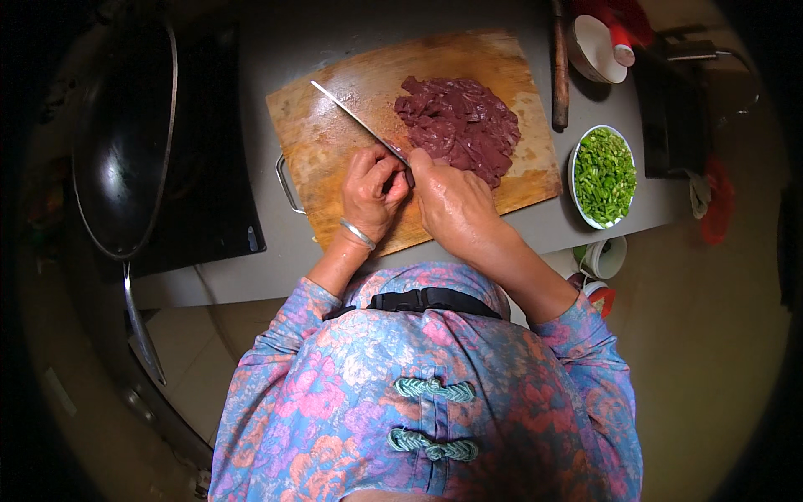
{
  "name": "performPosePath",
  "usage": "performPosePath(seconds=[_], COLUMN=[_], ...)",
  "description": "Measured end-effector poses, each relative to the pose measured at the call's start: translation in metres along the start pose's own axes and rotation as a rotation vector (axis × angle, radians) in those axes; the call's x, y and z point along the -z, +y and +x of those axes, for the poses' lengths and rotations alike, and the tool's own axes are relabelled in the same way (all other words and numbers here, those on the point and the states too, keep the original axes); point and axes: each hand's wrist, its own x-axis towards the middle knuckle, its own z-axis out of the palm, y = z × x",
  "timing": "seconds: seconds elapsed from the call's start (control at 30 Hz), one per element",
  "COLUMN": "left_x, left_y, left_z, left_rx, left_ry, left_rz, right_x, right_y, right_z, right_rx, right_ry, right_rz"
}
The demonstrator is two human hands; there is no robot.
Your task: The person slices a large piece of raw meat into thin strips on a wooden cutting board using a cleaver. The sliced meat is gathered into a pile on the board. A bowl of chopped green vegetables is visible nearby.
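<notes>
My right hand point(455, 197) is closed around the handle of a kitchen knife point(359, 122), whose blade slants up and left, seen nearly edge-on. Close beside it, my left hand point(374, 191) has its fingers curled against a small dark piece of raw meat point(409, 177) by the blade's near end. Both hands are over a wooden cutting board point(339, 223). Right of the blade lies a pile of sliced dark red raw meat point(464, 125), partly behind my right hand. How much my left fingers hide is not clear.
A bowl of chopped green vegetables point(604, 177) stands right of the board. Behind it are a wooden rod point(560, 81) and a pale bowl point(590, 50) with a red-handled item. At left, a wok point(125, 144) sits on a black cooktop point(213, 188). Buckets stand below the counter's right edge.
</notes>
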Motion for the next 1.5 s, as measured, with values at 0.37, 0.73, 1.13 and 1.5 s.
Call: performPosePath(seconds=[0.37, 0.73, 1.13, 1.5], left_x=[0.005, 0.004, 0.007, 0.006], left_y=[0.001, 0.002, -0.004, -0.001], left_z=[0.001, 0.000, -0.003, -0.005], left_rx=[-0.094, -0.010, -0.030, -0.086], left_ry=[0.045, 0.068, 0.021, 0.059], left_rz=[0.091, 0.061, 0.029, 0.059], right_x=[0.026, 0.018, 0.019, 0.024], right_y=[0.015, 0.009, 0.025, 0.006], right_z=[-0.065, -0.048, -0.056, -0.068], right_rx=[-0.028, 0.022, -0.074, 0.010], right_ry=[0.031, -0.017, -0.070, 0.019], right_rz=[-0.008, -0.034, -0.027, -0.085])
